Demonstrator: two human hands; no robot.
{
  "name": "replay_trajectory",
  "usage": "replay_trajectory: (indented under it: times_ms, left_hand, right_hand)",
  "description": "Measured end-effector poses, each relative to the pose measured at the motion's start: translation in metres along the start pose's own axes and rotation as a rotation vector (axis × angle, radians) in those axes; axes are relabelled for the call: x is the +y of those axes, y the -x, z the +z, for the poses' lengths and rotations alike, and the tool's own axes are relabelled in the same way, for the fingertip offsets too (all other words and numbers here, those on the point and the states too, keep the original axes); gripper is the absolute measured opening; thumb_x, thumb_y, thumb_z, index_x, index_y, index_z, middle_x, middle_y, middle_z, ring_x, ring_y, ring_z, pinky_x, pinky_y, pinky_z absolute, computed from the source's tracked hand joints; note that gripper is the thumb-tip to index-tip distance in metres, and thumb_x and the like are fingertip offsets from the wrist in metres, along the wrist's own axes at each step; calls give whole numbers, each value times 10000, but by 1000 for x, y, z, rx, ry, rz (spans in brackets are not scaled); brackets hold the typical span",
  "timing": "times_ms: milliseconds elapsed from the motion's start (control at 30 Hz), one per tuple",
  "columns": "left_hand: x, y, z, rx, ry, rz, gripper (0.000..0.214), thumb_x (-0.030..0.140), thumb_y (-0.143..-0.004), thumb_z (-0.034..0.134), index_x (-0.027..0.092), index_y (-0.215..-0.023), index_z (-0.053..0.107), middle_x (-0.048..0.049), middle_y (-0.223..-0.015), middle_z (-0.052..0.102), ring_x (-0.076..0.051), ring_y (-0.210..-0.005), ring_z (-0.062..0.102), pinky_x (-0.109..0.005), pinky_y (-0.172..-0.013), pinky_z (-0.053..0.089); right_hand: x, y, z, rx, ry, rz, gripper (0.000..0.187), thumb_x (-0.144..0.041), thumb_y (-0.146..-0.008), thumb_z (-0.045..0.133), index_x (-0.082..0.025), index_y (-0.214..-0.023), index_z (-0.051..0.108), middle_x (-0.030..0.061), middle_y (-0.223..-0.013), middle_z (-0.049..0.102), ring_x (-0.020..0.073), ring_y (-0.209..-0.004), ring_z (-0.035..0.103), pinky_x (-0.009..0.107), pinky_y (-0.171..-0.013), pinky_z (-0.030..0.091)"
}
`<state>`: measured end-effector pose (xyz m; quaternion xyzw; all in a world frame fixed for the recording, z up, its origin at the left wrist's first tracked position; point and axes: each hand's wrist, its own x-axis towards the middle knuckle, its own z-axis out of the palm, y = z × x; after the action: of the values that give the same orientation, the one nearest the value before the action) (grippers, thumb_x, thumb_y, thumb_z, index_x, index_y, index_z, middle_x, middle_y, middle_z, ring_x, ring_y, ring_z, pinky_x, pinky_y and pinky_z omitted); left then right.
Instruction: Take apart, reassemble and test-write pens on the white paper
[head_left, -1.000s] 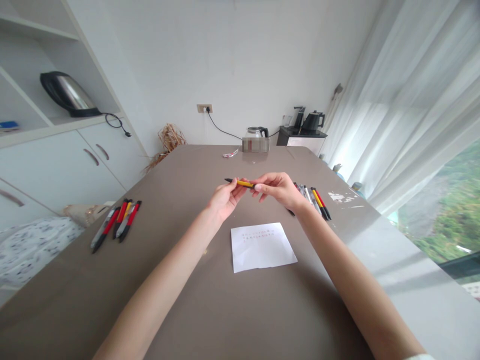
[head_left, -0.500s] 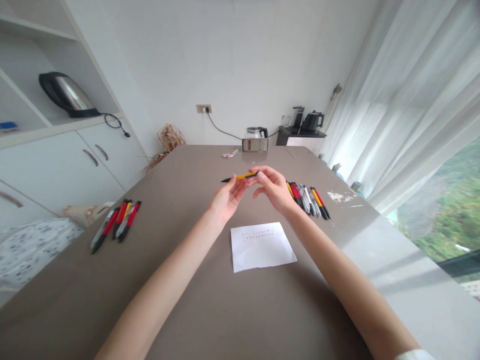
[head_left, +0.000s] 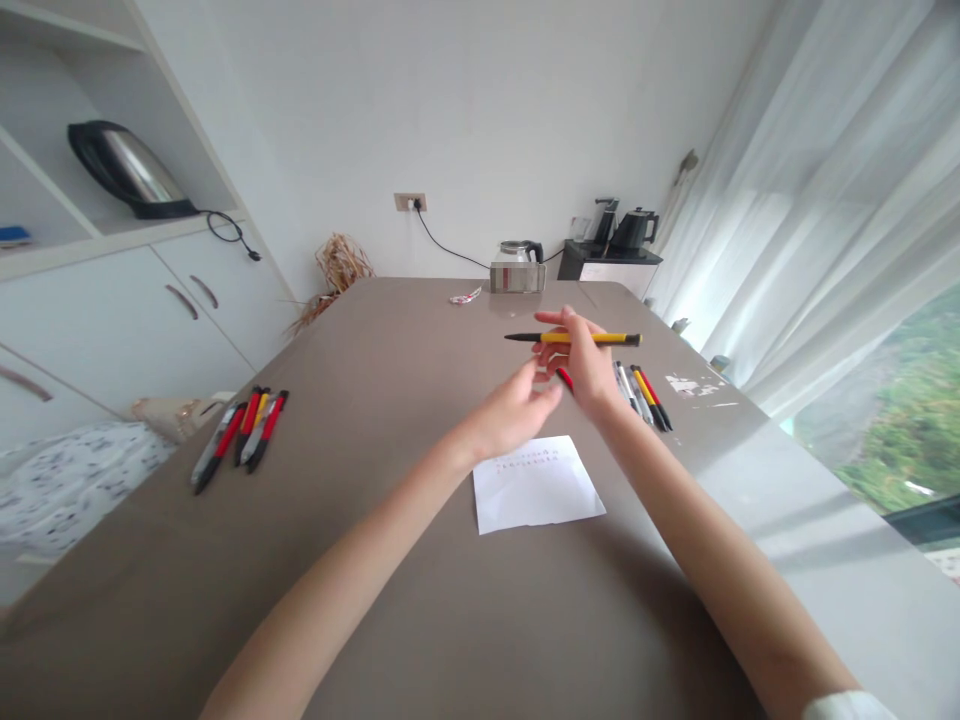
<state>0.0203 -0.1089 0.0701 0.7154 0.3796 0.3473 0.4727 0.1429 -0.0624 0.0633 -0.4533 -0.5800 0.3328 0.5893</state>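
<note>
A yellow pen (head_left: 611, 339) with a black tip lies nearly level across my right hand (head_left: 585, 365), whose fingers hold it above the table. My left hand (head_left: 519, 408) is just below and left of the right one, fingers apart and holding nothing. Its fingertips overlap the right hand's in this view, so I cannot tell if they touch. Beneath them rests a white sheet of paper (head_left: 536, 495) with rows of faint handwriting. Several pens (head_left: 645, 390) in red, yellow and white lie right of my right hand, which partly hides the group.
At the table's left edge lies another bunch of pens (head_left: 240, 430). A glass pot (head_left: 517, 252) stands behind a metallic box (head_left: 517, 279) at the far edge, beside a crumpled wrapper (head_left: 466, 297). White flakes (head_left: 694, 387) mark the table at the right.
The yellow pen has gone from between both hands into my right hand, moving right. My left hand has let go, shifting right and lower. The view has shifted slightly.
</note>
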Motion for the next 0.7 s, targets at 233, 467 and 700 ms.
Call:
replay_trajectory:
  times_ms: [233, 467, 700]
  left_hand:
    - [5, 58, 49, -271, -1190, 11, 452, 413, -808, 358, 69, -1022, 560, -181, -1042, 574, -290, -1001, 503, -382, -759, 422]
    - [-36, 87, 70, -168, -1358, -16, 771, 605, -705, 386, 48, -1239, 382, -219, -1237, 421, -375, -1141, 353, -469, -830, 385]
    - [-47, 93, 68, -156, -1341, 21, 724, 582, -727, 364, 91, -1259, 358, -204, -1254, 399, -368, -1114, 367, -483, -771, 423]
  right_hand:
    - [8, 19, -4, -201, -34, 213, 384, -514, -643, 565, -146, -752, 577, 60, -702, 607, 98, -528, 523, 181, -369, 323]
    - [49, 60, 4, -278, 76, 261, 170, -278, -615, 600, -170, -645, 472, -41, -554, 476, 58, -461, 415, 174, -390, 301]
    - [61, 82, 11, -365, 296, 229, 89, -201, -620, 521, -182, -696, 478, -24, -650, 545, 80, -548, 471, 188, -481, 355]
